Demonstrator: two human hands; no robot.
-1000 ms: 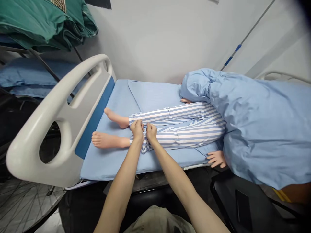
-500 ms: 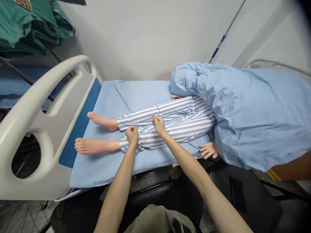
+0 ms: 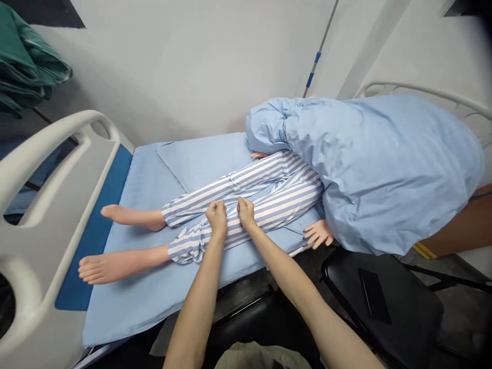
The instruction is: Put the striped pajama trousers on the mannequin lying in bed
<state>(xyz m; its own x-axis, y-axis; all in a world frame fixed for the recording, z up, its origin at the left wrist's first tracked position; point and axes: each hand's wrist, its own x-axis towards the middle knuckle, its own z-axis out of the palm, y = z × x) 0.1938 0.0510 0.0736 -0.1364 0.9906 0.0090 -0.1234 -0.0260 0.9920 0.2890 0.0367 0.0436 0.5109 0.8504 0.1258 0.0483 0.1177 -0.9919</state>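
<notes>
My left hand (image 3: pixel 217 218) is closed in a fist over the near leg of a manikin, around the knee. Close to its right, my right hand (image 3: pixel 245 211) is also curled into a fist above the same leg, with a small gap between the two. No object shows in either fist. Blue-and-white striped trousers (image 3: pixel 284 200) cover the manikin's legs, and the near leg's cloth is bunched toward the ankle. Its bare near foot (image 3: pixel 102 266) and far foot (image 3: pixel 128 215) point left. Whether my fists press on the cloth is hard to see.
A light blue quilt (image 3: pixel 376 169) hides the manikin's upper body; one manikin hand (image 3: pixel 319 233) sticks out below it. The bed sheet (image 3: pixel 126 302) is blue. At left stands the bed's footboard (image 3: pixel 57 205). A black chair (image 3: pixel 407 312) with a dark flat object is at lower right.
My left fist has moved from the lower shin up toward the knee. My right fist has come down and nearer to the left one. The view has shifted somewhat.
</notes>
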